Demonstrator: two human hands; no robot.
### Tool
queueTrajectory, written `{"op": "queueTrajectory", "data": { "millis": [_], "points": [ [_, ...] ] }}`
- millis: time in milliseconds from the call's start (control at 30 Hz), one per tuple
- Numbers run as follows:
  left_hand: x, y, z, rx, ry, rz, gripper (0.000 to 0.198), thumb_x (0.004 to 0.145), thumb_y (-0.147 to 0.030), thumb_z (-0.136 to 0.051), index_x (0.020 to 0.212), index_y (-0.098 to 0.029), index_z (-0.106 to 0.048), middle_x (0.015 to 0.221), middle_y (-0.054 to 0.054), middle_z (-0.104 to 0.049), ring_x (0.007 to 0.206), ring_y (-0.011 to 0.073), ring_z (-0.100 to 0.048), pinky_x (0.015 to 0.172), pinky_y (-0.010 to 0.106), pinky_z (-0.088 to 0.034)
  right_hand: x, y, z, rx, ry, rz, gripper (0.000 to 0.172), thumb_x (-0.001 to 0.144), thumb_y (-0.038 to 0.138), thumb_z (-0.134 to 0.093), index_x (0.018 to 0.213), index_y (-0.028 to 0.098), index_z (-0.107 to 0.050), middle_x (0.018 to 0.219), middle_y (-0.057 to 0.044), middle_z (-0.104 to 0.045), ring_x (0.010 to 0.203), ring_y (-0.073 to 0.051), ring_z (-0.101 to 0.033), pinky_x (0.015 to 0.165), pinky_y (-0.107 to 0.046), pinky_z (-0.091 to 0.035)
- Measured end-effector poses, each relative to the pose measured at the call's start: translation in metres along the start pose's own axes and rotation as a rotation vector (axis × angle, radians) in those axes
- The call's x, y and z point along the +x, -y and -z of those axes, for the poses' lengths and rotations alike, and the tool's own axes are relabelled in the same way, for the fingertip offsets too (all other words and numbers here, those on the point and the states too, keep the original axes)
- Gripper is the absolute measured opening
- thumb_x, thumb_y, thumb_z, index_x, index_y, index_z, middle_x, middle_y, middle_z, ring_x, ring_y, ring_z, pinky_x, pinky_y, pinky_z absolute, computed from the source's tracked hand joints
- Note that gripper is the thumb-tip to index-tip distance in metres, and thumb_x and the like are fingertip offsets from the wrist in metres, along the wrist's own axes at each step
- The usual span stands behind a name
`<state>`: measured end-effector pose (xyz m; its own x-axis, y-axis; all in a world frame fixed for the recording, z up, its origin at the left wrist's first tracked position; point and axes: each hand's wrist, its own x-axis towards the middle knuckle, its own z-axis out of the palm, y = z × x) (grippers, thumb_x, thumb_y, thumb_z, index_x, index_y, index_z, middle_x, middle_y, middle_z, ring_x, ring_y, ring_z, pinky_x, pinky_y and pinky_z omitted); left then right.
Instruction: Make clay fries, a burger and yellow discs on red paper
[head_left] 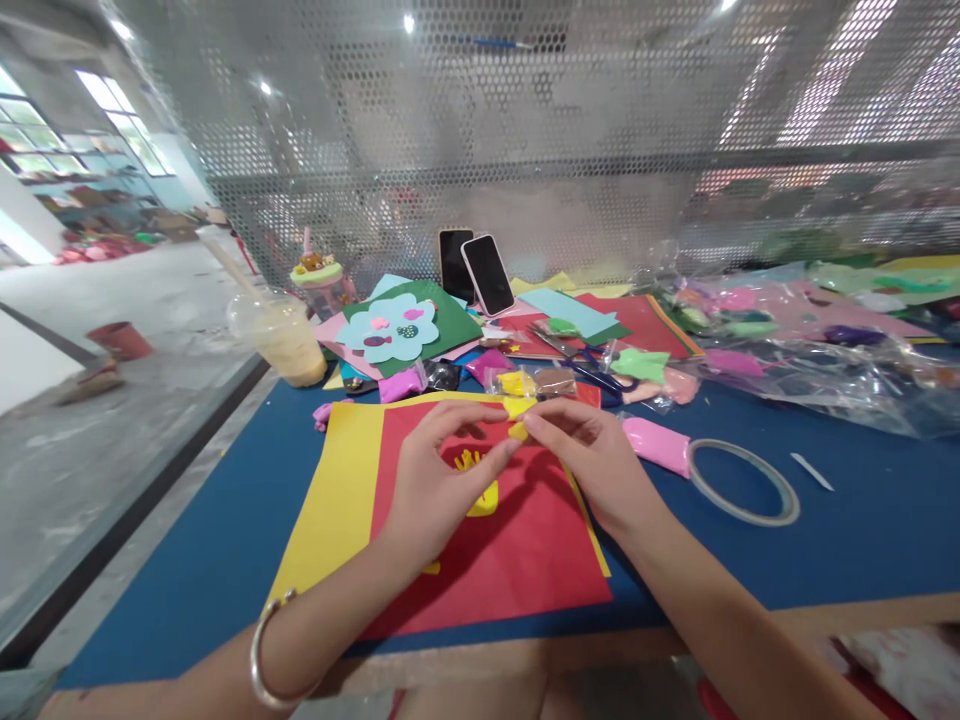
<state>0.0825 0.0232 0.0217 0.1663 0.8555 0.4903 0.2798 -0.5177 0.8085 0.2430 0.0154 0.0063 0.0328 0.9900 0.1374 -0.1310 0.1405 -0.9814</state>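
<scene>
Between my two hands is a small lump of yellow modelling clay. The thumb and fingertips of my left hand press it from the left. From the right, my right hand pinches the same lump. Both hands hover over a red sheet of paper, which lies on a larger yellow sheet. A yellow hand-like shape with finger strips sits on the red sheet, partly hidden behind my left hand. Another bit of yellow shows below my left wrist.
Behind the sheets lie clay packets, including a pink one, scissors and coloured papers. Two phones lean against the mesh panel. A drink cup stands left. A tape ring and a white strip lie right.
</scene>
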Motion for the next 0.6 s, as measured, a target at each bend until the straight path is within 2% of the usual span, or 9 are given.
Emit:
{"op": "queueTrajectory", "data": {
  "millis": [67,167,400,600],
  "points": [
    [-0.0017,-0.0005,0.0006,0.074,-0.017,-0.101,0.023,0.071,-0.024,-0.078,0.092,-0.021,-0.071,0.089,0.005,-0.071,0.077,0.0162,-0.065,0.069,0.028,-0.057,0.0018,-0.0029,0.0016,0.022,0.001,-0.029,0.025,0.068,0.044,-0.077,0.075,0.020,-0.072,0.076,-0.005,-0.073,0.076,-0.019,-0.067,0.072,-0.031,-0.053],
    [-0.0035,-0.0006,0.0004,0.118,-0.031,-0.188,0.019,0.071,-0.021,-0.077,0.089,-0.022,-0.071,0.091,0.004,-0.069,0.084,0.0171,-0.065,0.075,0.029,-0.057,0.0020,-0.0039,0.0017,0.034,-0.002,-0.042,0.027,0.066,0.045,-0.078,0.075,0.021,-0.073,0.075,-0.004,-0.073,0.074,-0.018,-0.066,0.070,-0.031,-0.053],
    [-0.0035,0.0021,-0.0002,0.148,-0.082,-0.263,0.008,0.075,-0.017,-0.074,0.081,-0.021,-0.072,0.087,0.003,-0.066,0.083,0.0153,-0.064,0.077,0.027,-0.056,-0.0040,0.0037,-0.0033,0.033,-0.002,-0.005,0.021,0.067,0.040,-0.078,0.077,0.022,-0.072,0.077,-0.003,-0.072,0.072,-0.017,-0.065,0.068,-0.029,-0.053],
    [-0.0024,0.0006,0.0017,0.143,-0.048,-0.256,0.018,0.073,-0.020,-0.076,0.090,-0.021,-0.071,0.093,0.005,-0.068,0.088,0.0171,-0.064,0.078,0.028,-0.055,-0.0015,0.0020,-0.0005,0.011,-0.022,-0.004,0.024,0.064,0.042,-0.079,0.076,0.022,-0.073,0.077,-0.004,-0.072,0.075,-0.019,-0.066,0.071,-0.032,-0.053]
  ]
}}
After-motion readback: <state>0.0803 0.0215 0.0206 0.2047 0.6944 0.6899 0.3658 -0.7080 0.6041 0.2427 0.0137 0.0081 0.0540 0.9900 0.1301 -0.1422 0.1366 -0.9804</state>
